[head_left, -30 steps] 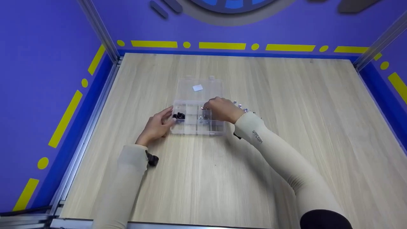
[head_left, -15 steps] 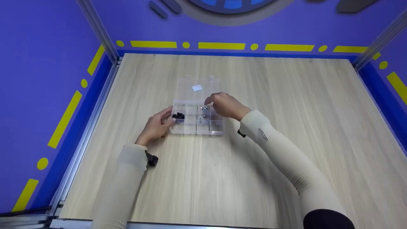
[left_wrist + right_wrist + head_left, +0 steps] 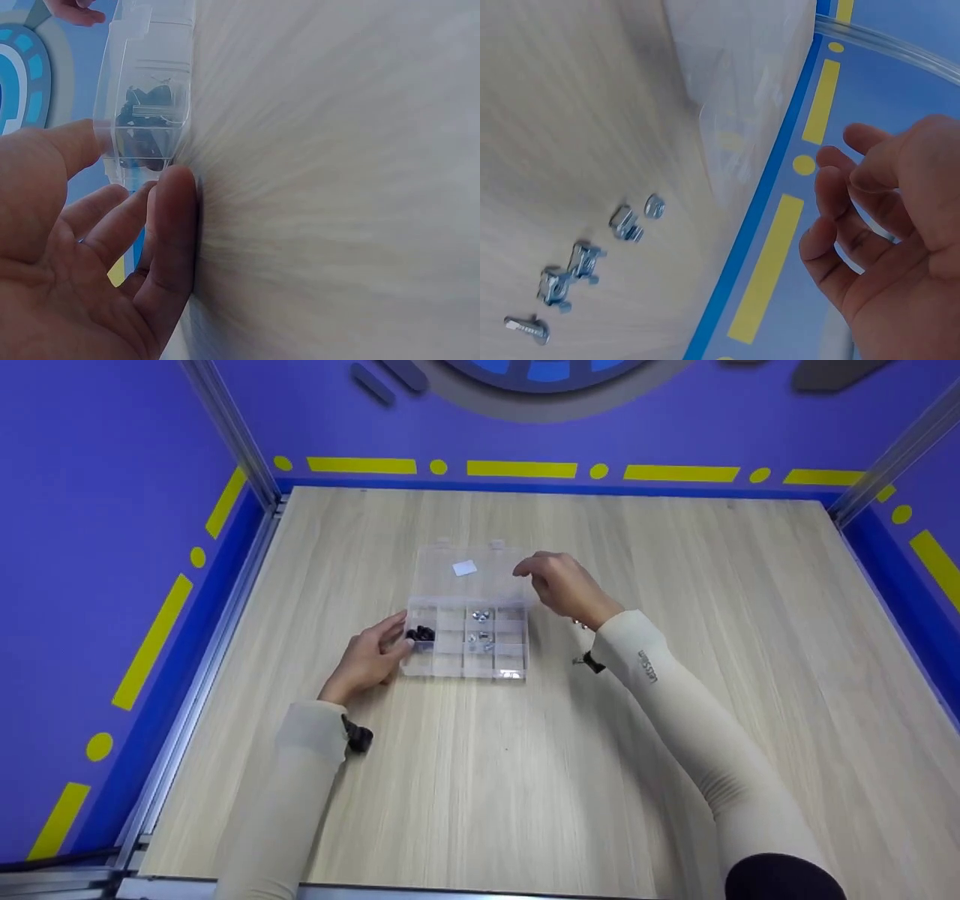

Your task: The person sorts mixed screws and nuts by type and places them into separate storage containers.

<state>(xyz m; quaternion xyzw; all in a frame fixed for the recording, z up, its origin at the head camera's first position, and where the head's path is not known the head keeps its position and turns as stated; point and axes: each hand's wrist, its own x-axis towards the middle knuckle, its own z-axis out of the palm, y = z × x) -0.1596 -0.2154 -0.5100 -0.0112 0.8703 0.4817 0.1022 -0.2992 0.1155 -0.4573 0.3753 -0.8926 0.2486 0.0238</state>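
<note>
A clear plastic compartment box [image 3: 459,671] lies open on the table, its lid [image 3: 435,577] folded back. Black pieces [image 3: 421,634] fill a left compartment, and shiny metal pieces [image 3: 481,616] sit in two compartments right of the middle. My left hand [image 3: 366,656] holds the box's left side, thumb over the rim and fingers along the outer wall. Over the lid's right edge hovers my right hand [image 3: 566,585], fingers loosely bent with nothing visible in them. In the right wrist view, cage nuts [image 3: 585,259], a small round metal piece [image 3: 654,206] and a screw [image 3: 529,328] lie in a line.
A white label [image 3: 464,568] is on the lid. The wooden table [image 3: 712,585] is bounded by blue panels [image 3: 675,420] at the back and sides, with metal rails [image 3: 225,435] at the corners.
My right hand has lifted out of the box and moved right and back, past the lid's edge. Metal pieces now show in the back compartment. The left hand stays in place.
</note>
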